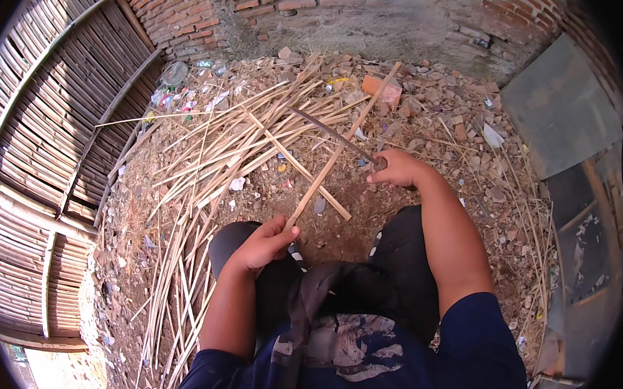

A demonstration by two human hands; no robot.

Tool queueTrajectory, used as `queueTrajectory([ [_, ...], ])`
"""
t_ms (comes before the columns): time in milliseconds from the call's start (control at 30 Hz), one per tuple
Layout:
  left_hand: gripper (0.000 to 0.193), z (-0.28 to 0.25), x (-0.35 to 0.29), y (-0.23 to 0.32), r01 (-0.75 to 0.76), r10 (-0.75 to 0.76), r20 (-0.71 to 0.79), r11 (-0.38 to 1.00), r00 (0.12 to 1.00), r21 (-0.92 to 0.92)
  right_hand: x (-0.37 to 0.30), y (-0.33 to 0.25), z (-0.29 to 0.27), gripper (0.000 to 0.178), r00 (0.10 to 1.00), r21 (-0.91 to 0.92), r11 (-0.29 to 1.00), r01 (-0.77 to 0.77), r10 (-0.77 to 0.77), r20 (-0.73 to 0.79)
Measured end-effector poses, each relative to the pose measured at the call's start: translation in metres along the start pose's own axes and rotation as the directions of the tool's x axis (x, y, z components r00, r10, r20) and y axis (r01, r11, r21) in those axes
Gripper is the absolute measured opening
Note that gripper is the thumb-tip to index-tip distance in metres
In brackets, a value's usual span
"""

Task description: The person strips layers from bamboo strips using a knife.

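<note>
Beyond your knees the pile of split bamboo strips [230,149] fans across the rubble-strewn ground [458,150] — take it as your landmark. Left of the pile stands a bamboo-slat wall [44,139]; behind it, a brick wall [357,13]. At the pile's near edge your left hand [261,246] is closed tight around the lower end of a bamboo stick [337,150], which slants up and away over the pile's right side. Your right hand [395,169], just right of the pile, is fisted on the handle of a long, thin knife [333,134] — its blade crosses the stick, touching it.
</note>
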State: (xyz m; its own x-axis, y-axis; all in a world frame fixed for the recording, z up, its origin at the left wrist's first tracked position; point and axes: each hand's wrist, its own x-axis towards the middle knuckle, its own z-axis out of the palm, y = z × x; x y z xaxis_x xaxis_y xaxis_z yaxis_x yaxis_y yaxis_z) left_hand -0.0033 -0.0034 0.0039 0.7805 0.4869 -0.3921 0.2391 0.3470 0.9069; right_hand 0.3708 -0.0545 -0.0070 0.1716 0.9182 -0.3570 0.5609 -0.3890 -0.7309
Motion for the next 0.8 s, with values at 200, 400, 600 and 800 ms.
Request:
queueTrajectory([
  [200,0.027,0.0,0.001,0.002,0.01,-0.01,0.0,1.0,1.0,-0.014,-0.013,-0.021,0.008,0.053,0.984,-0.263,0.949,0.175,-0.162,0.071],
  [400,0.027,0.0,0.0,0.001,0.012,-0.012,-0.001,1.0,1.0,-0.001,-0.022,-0.041,0.015,0.049,0.964,-0.314,0.916,0.25,-0.207,0.165],
  [600,0.023,0.001,0.003,0.004,0.025,-0.025,0.033,0.999,0.999,-0.026,-0.012,-0.016,-0.008,0.049,0.994,-0.244,0.964,0.101,-0.109,-0.017],
  [800,0.021,0.002,0.001,0.002,0.036,-0.036,0.005,0.999,0.999,-0.02,-0.031,-0.046,0.014,0.046,0.975,-0.345,0.913,0.219,-0.194,0.106],
])
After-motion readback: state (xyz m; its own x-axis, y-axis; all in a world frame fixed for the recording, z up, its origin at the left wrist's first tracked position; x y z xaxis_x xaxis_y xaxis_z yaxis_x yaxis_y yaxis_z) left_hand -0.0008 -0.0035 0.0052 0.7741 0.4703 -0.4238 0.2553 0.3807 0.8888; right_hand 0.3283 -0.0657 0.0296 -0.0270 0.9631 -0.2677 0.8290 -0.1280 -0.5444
